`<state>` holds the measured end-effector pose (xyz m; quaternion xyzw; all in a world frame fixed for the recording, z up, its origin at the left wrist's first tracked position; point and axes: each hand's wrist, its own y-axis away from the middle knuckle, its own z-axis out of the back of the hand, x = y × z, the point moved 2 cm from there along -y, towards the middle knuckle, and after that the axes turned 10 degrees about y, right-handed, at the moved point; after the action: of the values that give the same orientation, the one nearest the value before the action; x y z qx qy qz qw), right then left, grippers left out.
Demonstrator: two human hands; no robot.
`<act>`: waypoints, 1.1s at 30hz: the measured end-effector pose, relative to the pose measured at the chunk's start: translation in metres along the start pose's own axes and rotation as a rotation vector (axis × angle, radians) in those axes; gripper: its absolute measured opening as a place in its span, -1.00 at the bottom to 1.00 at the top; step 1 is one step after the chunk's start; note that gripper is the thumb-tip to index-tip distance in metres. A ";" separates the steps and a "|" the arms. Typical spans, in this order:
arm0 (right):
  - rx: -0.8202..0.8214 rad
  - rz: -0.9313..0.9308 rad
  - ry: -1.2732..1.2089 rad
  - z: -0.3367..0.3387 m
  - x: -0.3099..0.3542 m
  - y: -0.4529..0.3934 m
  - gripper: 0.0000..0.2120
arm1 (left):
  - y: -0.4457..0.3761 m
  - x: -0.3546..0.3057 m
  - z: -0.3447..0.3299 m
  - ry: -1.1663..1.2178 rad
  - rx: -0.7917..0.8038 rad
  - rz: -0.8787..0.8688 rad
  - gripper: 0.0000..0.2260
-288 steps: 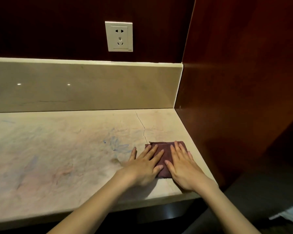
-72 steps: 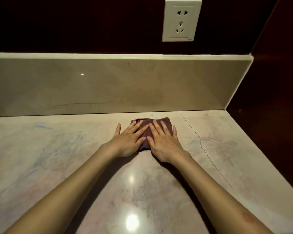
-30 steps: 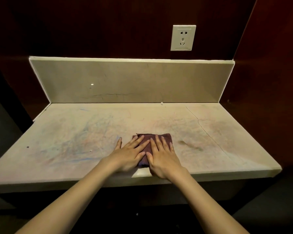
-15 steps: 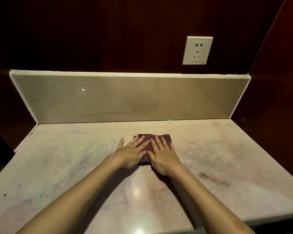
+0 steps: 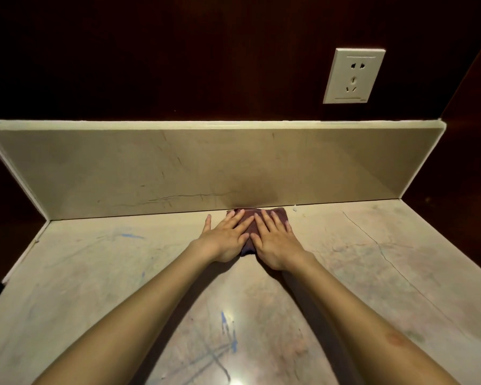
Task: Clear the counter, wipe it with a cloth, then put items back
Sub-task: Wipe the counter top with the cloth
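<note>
Plainly, the folded maroon cloth [image 5: 250, 226] lay flat on the marble tabletop [image 5: 345, 273], its far edge touching or nearly touching the foot of the beige backsplash [image 5: 178, 168], toward twelve o'clock from the person and a little right of the slab's middle. The left hand [image 5: 225, 237] and the right hand [image 5: 275, 243] rested side by side on top of it, palms down, fingers [image 5: 264, 220] straight and slightly spread, pressing rather than pinching anything; the left thumb stuck out at nine o'clock onto bare stone. Judged by its look, the cloth was soft, light and limp, a thing that would bunch or unfold if dragged by one corner, so flat palms over its middle seemed the sound way to steer it, and a pinch on the near folded edge at six o'clock the likely place to lift it. It probably gripped the polished stone little, which would let it slide easily under pressure. Blue scribble marks [image 5: 225, 332] showed on the near surface and a thin crack [image 5: 383, 254] ran off toward four o'clock, so wiping looked unfinished. A white wall socket [image 5: 353, 76] sat on the dark panel at about one o'clock, well apart from the cloth.
</note>
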<state>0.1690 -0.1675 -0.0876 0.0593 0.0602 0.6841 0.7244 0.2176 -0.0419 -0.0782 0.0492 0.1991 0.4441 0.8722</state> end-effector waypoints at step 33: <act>-0.024 0.130 -0.031 -0.026 0.021 0.161 -0.44 | 0.152 -0.057 -0.064 0.050 -0.043 0.061 -0.55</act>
<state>0.0073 -0.1368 -0.0858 0.0649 0.0369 0.7293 0.6801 0.0475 -0.0016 -0.0794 0.0252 0.2097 0.4759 0.8537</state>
